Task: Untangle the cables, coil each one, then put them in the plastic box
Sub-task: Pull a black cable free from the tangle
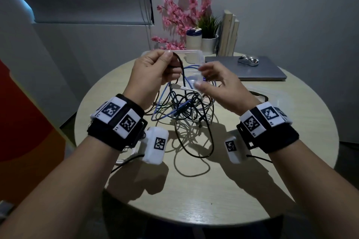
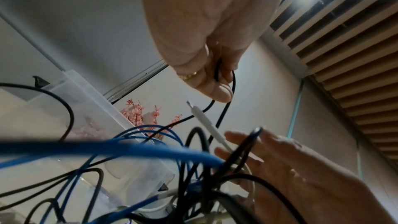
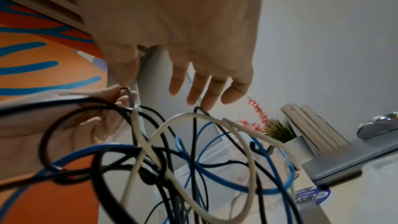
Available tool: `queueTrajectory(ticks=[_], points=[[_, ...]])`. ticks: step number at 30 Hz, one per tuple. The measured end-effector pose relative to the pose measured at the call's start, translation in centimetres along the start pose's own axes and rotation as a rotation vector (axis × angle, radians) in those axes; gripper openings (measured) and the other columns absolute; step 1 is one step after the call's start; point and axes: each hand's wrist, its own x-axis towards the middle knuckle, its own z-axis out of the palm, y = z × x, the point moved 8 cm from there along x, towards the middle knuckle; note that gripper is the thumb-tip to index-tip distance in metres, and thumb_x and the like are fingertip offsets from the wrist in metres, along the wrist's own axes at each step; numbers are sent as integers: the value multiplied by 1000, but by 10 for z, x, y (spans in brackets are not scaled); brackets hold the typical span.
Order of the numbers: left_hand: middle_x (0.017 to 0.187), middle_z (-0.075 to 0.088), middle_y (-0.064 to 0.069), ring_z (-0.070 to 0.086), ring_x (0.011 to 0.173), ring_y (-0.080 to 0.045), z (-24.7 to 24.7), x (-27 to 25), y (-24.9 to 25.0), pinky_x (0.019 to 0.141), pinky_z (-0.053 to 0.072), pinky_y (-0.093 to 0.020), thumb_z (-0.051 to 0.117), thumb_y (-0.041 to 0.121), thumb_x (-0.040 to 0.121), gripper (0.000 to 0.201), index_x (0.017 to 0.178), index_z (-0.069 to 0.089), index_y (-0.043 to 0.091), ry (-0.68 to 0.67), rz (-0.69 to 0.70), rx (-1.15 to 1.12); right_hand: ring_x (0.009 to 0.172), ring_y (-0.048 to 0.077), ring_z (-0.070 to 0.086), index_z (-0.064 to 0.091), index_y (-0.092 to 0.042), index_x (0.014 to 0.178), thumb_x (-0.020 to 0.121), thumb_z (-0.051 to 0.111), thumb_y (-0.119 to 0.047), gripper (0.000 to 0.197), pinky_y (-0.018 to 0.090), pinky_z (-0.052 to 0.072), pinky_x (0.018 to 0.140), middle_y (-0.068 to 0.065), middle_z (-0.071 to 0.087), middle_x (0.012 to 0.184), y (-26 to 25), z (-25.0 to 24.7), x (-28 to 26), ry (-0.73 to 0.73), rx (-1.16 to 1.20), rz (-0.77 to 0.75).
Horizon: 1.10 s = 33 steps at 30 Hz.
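Note:
A tangle of black, blue and white cables (image 1: 186, 110) lies mid-table, partly lifted. My left hand (image 1: 169, 60) is raised above it and pinches a black cable (image 1: 179, 64) between thumb and fingers; the left wrist view shows the fingers curled round that black cable (image 2: 217, 72). My right hand (image 1: 202, 77) hovers to the right with fingers spread and straight (image 3: 193, 91), gripping nothing. A white cable (image 2: 206, 122) with its plug free runs across the right hand's fingers. The clear plastic box (image 1: 194, 57) stands just behind both hands.
A closed grey laptop (image 1: 272, 72) with a silver mouse (image 1: 248, 60) on it lies at the back right. Pink flowers (image 1: 180, 11), a white jar, a potted plant (image 1: 209, 40) and books (image 1: 229, 35) stand at the back. A clear lid (image 1: 272, 95) lies right of the tangle.

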Motion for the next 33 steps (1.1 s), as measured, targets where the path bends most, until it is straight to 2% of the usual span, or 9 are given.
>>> queueTrajectory(ticks=[4,10,13,17,19,21,24,29,33], points=[[78,65,-7,66,67,-13,2,1,2,64,56,-20,44,13,100,21,87,59,7,-15,-4,-59,81,-2,54,72,-14,96,83,70,-25,18,19,44,73,-14,59,85,-7,21,0,-144,-237,-72],[77,63,-9,64,63,-13,-27,5,-10,60,55,-20,37,15,103,28,82,54,8,170,-89,-124,73,20,59,74,-20,90,92,60,-28,16,30,47,67,12,70,81,17,0,4,14,-28,94],[69,58,-5,60,57,-14,-47,5,-20,57,52,-23,37,11,99,25,79,52,9,313,-154,-52,59,13,49,73,-11,91,95,54,-30,28,22,40,51,2,59,66,22,-14,5,101,-144,128],[66,58,0,52,55,-17,-66,1,-30,52,43,-26,41,14,90,22,70,52,13,374,-260,173,61,15,55,68,-12,82,93,57,-18,17,32,49,60,7,63,71,35,-26,4,235,87,251],[82,64,2,56,67,-19,-69,-1,-35,56,46,-25,46,21,86,22,74,62,14,311,-323,457,55,12,56,61,-12,77,93,57,-9,17,28,49,53,5,58,66,36,-22,4,237,195,280],[103,66,4,61,93,-23,-65,-6,-36,85,51,-32,47,29,82,21,87,67,24,226,-330,795,50,12,59,56,-9,79,92,55,-2,15,26,52,49,8,57,67,31,-16,5,212,310,276],[141,49,6,52,118,-33,-41,-13,-23,105,33,-47,50,24,84,31,107,63,39,88,-153,1033,51,18,62,51,-4,89,92,54,1,8,31,57,52,15,56,73,24,-10,6,182,456,291],[109,66,9,62,106,-12,12,-32,-52,98,47,-31,58,15,91,26,113,62,28,-446,-187,819,54,29,58,37,-11,84,91,53,5,24,47,55,58,19,51,73,20,-9,7,216,615,317],[97,68,1,63,84,-9,24,-38,-68,82,50,-29,63,17,90,20,110,60,16,-461,-233,654,53,29,60,35,-13,81,93,53,0,25,37,56,50,22,52,72,20,-10,5,232,650,306]])
